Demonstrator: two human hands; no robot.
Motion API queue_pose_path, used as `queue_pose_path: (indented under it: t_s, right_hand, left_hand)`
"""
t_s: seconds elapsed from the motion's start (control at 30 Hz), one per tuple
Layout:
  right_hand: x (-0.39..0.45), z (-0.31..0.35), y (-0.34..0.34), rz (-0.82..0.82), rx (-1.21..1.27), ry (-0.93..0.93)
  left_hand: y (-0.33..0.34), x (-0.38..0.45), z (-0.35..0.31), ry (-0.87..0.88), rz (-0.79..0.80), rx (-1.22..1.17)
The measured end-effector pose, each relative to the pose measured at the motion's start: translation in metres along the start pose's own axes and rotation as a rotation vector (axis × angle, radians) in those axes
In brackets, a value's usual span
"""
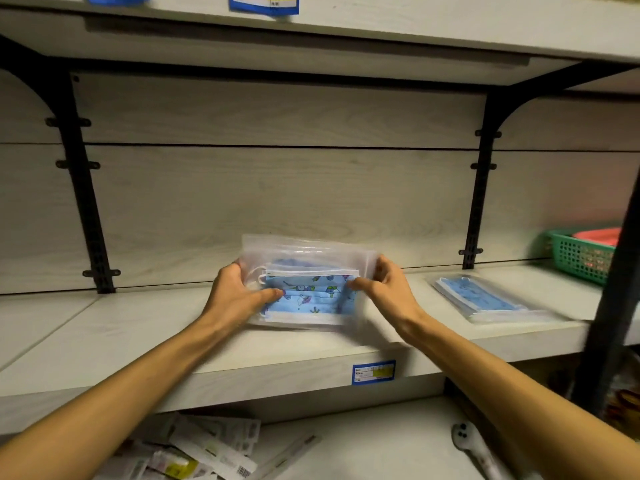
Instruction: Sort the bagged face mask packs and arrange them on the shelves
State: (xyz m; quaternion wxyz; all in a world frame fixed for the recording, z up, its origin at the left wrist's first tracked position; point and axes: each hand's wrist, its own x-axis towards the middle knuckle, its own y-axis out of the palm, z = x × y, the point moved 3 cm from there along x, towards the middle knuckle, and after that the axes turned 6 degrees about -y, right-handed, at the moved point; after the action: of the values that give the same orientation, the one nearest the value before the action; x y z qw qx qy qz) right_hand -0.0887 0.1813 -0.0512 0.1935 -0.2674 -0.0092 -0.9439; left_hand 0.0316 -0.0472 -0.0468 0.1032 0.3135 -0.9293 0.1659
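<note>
A clear bag of blue patterned face masks stands tilted on the middle shelf, its lower edge resting on the board. My left hand grips its left end, thumb across the front. My right hand pinches its right end. A second bagged pack of blue masks lies flat on the same shelf to the right, apart from both hands.
A green mesh basket with a red item sits at the shelf's far right, behind a dark post. Black brackets stand against the back panel. The lower shelf holds several small packets and a white tool.
</note>
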Motion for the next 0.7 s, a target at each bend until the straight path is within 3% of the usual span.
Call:
queue_pose_path:
  t_s: [0.1,0.23,0.33,0.43,0.53,0.6,0.7]
  right_hand:
    - [0.013,0.023,-0.023,0.030,-0.193,-0.175]
    - [0.024,0.048,-0.028,0.185,-0.780,-0.467]
    - [0.030,0.048,-0.024,0.317,-0.771,-0.315]
    - [0.030,0.041,-0.031,0.252,-0.606,-0.236]
    - [0.025,0.030,-0.046,0.109,-0.350,-0.140]
    - [0.028,0.027,-0.061,-0.013,-0.219,-0.062]
    - [0.038,0.021,-0.084,-0.083,-0.105,0.149]
  left_hand:
    - [0.001,0.003,-0.018,0.136,-0.027,0.117]
    - [0.009,0.001,-0.045,0.334,-0.020,0.306]
    - [0.021,-0.001,-0.067,0.479,-0.018,0.419]
    - [0.030,-0.002,-0.079,0.534,-0.206,0.406]
    - [0.053,-0.009,-0.068,0.337,-0.346,0.185]
    - [0.080,-0.010,-0.060,0.049,-0.199,-0.023]
    - [0.127,-0.009,-0.061,-0.212,0.193,-0.101]
